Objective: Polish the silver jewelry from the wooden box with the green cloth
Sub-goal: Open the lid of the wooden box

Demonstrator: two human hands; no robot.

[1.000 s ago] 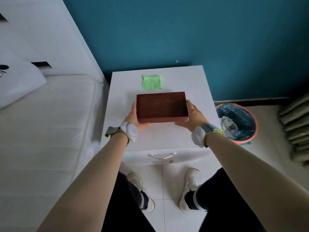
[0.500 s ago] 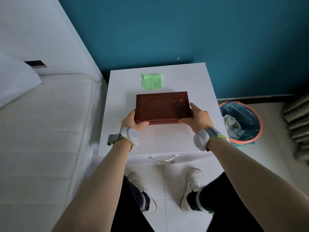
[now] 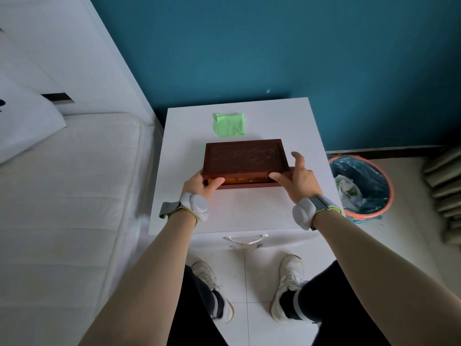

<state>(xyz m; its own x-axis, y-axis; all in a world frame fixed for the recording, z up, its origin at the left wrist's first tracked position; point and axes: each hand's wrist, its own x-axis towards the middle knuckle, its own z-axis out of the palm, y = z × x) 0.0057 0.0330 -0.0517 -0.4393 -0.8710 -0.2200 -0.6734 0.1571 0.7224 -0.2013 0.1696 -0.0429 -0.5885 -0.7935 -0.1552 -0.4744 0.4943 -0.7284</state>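
Observation:
A dark red-brown wooden box (image 3: 245,158) stands in the middle of the white nightstand (image 3: 249,208). Its lid is raised a crack at the near edge, and a yellowish lining shows in the gap. My left hand (image 3: 202,183) grips the box's near left corner, thumb at the gap. My right hand (image 3: 296,176) holds the near right corner, thumb under the lid's edge, fingers spread along the right side. A folded green cloth (image 3: 228,124) lies behind the box, near the wall. No jewelry can be seen.
A white bed (image 3: 69,196) flanks the nightstand on the left. An orange-rimmed bin (image 3: 361,186) with a blue liner stands on the floor at the right. A drawer handle (image 3: 245,239) sits below the top's front edge. A teal wall is behind.
The box has been set down and its lid has lifted slightly at the near edge. Both thumbs have moved to the lid's front edge.

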